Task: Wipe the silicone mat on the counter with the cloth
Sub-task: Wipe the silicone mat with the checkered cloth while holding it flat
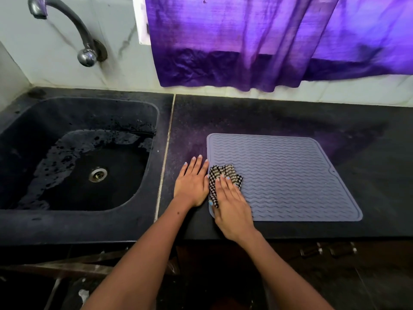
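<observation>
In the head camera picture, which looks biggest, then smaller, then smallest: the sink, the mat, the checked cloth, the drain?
1. sink
2. mat, somewhat smaller than the sink
3. checked cloth, partly hidden under a hand
4. drain

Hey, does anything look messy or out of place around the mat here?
Little. The mat lies flat on the counter. The sink beside it holds patches of standing water around the drain.
</observation>
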Demonstrator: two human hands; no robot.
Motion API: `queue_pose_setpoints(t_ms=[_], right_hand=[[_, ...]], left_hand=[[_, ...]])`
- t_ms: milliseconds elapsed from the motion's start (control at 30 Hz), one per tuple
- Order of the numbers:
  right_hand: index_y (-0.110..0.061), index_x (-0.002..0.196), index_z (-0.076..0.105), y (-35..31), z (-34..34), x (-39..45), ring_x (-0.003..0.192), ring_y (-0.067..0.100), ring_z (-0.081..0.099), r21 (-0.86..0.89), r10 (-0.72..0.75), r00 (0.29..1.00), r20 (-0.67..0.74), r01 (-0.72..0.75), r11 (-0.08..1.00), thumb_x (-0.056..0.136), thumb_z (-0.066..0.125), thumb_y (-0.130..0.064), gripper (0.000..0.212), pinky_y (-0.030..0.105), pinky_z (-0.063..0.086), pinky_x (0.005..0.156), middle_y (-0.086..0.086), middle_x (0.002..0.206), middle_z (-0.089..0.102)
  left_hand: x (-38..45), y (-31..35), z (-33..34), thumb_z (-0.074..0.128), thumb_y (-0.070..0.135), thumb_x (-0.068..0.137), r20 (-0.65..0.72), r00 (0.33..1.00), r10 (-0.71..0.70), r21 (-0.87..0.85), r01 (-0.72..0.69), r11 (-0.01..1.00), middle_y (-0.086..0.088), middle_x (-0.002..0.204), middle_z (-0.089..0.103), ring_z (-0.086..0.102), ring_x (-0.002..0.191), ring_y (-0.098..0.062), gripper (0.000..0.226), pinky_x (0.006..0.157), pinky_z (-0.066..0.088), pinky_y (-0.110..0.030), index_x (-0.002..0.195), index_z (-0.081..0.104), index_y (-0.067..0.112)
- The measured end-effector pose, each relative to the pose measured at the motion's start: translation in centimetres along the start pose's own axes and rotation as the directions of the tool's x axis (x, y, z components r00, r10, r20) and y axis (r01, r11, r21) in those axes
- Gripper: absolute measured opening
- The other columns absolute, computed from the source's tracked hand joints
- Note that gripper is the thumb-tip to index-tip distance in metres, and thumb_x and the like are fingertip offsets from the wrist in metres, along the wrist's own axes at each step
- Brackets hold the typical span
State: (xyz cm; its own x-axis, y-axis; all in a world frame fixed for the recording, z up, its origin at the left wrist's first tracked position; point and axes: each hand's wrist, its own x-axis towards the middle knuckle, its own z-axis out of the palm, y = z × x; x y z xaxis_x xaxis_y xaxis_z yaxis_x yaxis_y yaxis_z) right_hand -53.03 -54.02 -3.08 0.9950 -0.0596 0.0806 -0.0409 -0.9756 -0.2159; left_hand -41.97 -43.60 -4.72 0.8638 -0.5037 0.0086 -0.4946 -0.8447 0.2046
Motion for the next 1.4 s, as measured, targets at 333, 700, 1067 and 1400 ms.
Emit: queue_pose_setpoints(t_ms=[333, 700, 1067, 1400], right_hand=[[-0.011, 0.121, 0.056, 3.4, -8.2, 2.3, 0.087, 0.011, 0.056, 0.842, 0.447, 0.894, 0.031, -0.264, 0.47, 0.099, 0.042, -0.025, 0.03, 0.009, 0.044, 0.064, -0.001, 0.1, 0.06], [-0.009, 0.148, 0.02, 4.5, -1.1, -2.2, 0.146, 0.019, 0.014, 0.016, 0.134, 0.991, -0.013, -0.133, 0.991, 0.088, 0.009, -0.061, 0.08, 0.026, -0.002, 0.114, 0.008, 0.156, 0.021], [-0.011, 0.121, 0.057, 11.6, -9.7, -0.2, 0.115, 0.025, 0.056, 0.829, 0.602, 0.798, -0.013, -0.328, 0.453, 0.096, 0.047, -0.027, 0.031, 0.034, 0.043, 0.096, 0.009, 0.121, 0.061], [-0.005, 0.145, 0.029, 12.8, -2.6, -2.3, 0.143, 0.024, 0.023, 0.034, 0.169, 0.984, -0.056, -0.167, 0.985, 0.095, 0.037, -0.034, 0.058, 0.031, 0.008, 0.115, 0.012, 0.152, 0.03]], left_hand=[[-0.2, 0.1, -0.4, 0.011, 0.036, 0.101, 0.043, 0.999, -0.008, -0.012, 0.009, 1.0, -0.002, 0.159, -0.006, -0.008, 0.146, -0.016, 0.053, 0.119, -0.006, -0.036, 0.15, 0.0, 0.019], [-0.1, 0.2, -0.1, 0.001, 0.043, 0.091, 0.025, 0.999, -0.02, -0.015, 0.02, 1.0, -0.002, 0.159, -0.001, -0.004, 0.146, -0.016, 0.064, 0.118, -0.005, -0.035, 0.15, 0.006, 0.019], [-0.1, -0.3, 0.1, -0.008, 0.056, 0.076, -0.051, 0.999, -0.016, -0.119, 0.01, 0.993, -0.004, 0.158, 0.013, 0.007, 0.146, -0.018, 0.087, 0.118, -0.001, -0.034, 0.148, 0.022, 0.017], [1.6, 1.2, -0.1, 0.023, 0.036, 0.098, -0.095, 0.981, -0.171, -0.113, 0.16, 0.981, -0.012, 0.157, 0.014, 0.008, 0.146, -0.024, 0.056, 0.119, 0.001, -0.041, 0.145, 0.027, 0.006]])
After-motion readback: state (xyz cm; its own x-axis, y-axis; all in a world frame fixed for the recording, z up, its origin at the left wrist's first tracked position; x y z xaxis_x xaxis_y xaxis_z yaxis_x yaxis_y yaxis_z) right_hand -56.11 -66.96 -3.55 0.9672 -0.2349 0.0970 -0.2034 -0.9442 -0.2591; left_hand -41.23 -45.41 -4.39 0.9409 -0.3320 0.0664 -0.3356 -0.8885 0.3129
